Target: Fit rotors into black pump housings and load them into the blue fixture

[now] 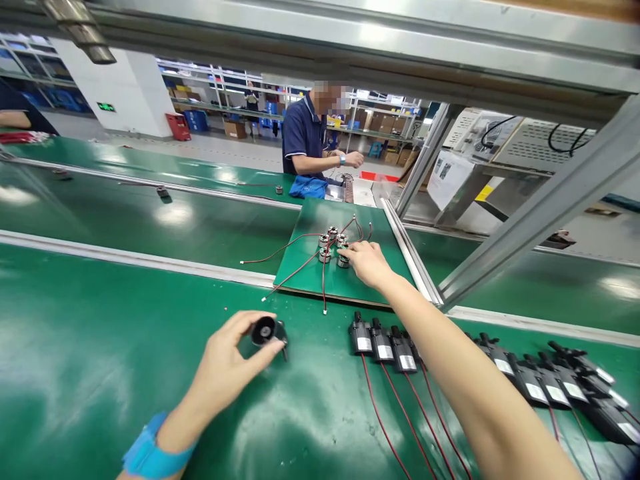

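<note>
My left hand (pixel 240 363), with a blue band at its wrist, is closed around a black round housing (pixel 263 331) whose hollow opening faces up. My right hand (pixel 367 261) reaches out to a small group of round metal parts (pixel 325 255) on a raised green board (pixel 300 273). Its fingertips touch a part at the group's right side (pixel 343 261); they look pinched on it. Thin red and black wires with white plugs run out from the group across the board. Beneath my right forearm lie black pump-like units (pixel 361 337) with red wires.
More black units (pixel 533 383) lie at the right. A slanted metal post (pixel 530 210) rises beyond them, and a metal beam (pixel 320 40) crosses overhead. Behind the line, a person (pixel 305 137) in dark blue works near a blue cloth (pixel 307 187). Another person's arm shows far left.
</note>
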`<state>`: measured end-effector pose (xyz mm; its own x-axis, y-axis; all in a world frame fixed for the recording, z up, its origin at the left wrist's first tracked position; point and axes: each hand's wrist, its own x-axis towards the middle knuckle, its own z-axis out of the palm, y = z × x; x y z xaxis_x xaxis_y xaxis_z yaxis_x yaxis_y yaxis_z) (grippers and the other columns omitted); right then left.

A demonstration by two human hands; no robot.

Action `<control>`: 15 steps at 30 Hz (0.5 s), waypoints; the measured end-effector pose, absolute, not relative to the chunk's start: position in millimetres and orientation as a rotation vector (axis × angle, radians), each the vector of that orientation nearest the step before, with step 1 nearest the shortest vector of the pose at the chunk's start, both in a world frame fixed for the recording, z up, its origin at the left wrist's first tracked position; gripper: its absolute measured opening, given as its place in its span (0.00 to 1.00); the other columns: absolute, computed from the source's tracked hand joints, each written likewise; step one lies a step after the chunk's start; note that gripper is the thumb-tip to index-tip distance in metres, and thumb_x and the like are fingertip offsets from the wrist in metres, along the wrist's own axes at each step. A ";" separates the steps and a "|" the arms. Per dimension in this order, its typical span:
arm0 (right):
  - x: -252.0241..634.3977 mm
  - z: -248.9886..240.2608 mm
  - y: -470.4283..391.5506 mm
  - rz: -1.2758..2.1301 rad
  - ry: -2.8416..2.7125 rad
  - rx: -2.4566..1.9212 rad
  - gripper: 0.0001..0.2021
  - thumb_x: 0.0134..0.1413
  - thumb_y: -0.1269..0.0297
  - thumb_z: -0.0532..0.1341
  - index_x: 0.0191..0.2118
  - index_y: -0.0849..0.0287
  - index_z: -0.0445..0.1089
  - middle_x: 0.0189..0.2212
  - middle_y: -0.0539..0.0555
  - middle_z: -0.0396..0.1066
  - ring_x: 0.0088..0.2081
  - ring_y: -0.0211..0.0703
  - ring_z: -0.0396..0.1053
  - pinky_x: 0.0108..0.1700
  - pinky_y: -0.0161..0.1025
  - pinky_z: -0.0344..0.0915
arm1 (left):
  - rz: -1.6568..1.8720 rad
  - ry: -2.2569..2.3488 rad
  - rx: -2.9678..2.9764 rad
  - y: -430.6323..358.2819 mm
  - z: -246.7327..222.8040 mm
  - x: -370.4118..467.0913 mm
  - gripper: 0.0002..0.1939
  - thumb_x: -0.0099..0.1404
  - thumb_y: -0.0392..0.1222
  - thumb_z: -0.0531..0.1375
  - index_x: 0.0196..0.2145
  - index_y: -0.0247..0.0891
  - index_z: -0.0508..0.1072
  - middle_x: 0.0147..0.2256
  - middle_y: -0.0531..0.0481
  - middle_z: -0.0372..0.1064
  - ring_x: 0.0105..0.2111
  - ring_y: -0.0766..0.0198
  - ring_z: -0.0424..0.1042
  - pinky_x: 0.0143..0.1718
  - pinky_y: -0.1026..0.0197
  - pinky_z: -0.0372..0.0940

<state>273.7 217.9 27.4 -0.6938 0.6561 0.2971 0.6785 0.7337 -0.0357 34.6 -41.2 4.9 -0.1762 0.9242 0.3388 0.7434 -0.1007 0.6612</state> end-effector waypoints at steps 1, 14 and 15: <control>274.9 25.6 218.0 -0.107 -2.636 -1.064 0.19 0.65 0.73 0.55 0.58 0.56 0.70 0.49 0.62 0.72 0.52 0.56 0.63 0.54 0.53 0.56 | 1.083 1.845 1.882 -42.9 2.2 46.8 0.17 0.63 0.51 0.64 0.47 0.44 0.73 0.44 0.49 0.73 0.44 0.57 0.74 0.46 0.57 0.68; 314.8 45.7 70.3 0.574 -2.245 -0.817 0.18 0.62 0.50 0.62 0.52 0.55 0.70 0.39 0.53 0.68 0.39 0.42 0.69 0.42 0.38 0.68 | 0.972 1.540 1.915 -53.2 -19.0 98.4 0.23 0.60 0.42 0.68 0.52 0.45 0.69 0.47 0.49 0.73 0.46 0.57 0.74 0.47 0.57 0.70; 316.5 48.6 53.0 0.569 -2.313 -0.762 0.18 0.61 0.50 0.63 0.51 0.55 0.71 0.38 0.53 0.68 0.39 0.42 0.69 0.42 0.38 0.68 | 0.984 1.535 1.906 -54.4 -20.0 101.6 0.24 0.60 0.42 0.68 0.53 0.45 0.68 0.47 0.49 0.73 0.46 0.57 0.74 0.48 0.57 0.70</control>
